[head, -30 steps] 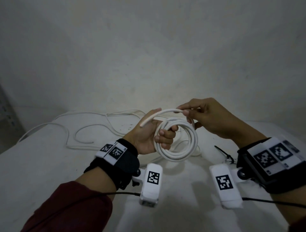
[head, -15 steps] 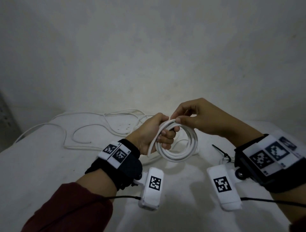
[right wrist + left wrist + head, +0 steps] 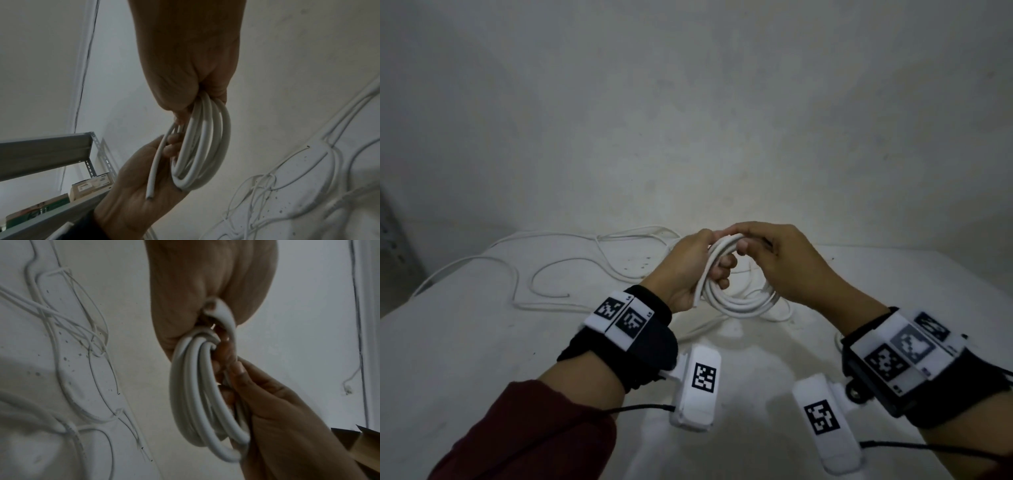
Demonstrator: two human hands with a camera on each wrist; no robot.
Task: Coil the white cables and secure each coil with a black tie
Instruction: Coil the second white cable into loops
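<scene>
A coil of thick white cable hangs in the air above the table, between both hands. My left hand grips its upper left part with fingers curled through the loops. The cable's cut end lies loose along the left palm. My right hand pinches the top of the coil between thumb and fingers. The left wrist view shows the coil with right-hand fingers inside its loops. No black tie shows in any view.
Thin loose white cables sprawl over the far left of the white table. A grey metal shelf rack holding boxes stands to the left. A pale wall rises behind the table.
The right hand brought the free cable end down onto the coil and closed against the left hand. The black tie seen by the right wrist is now hidden.
</scene>
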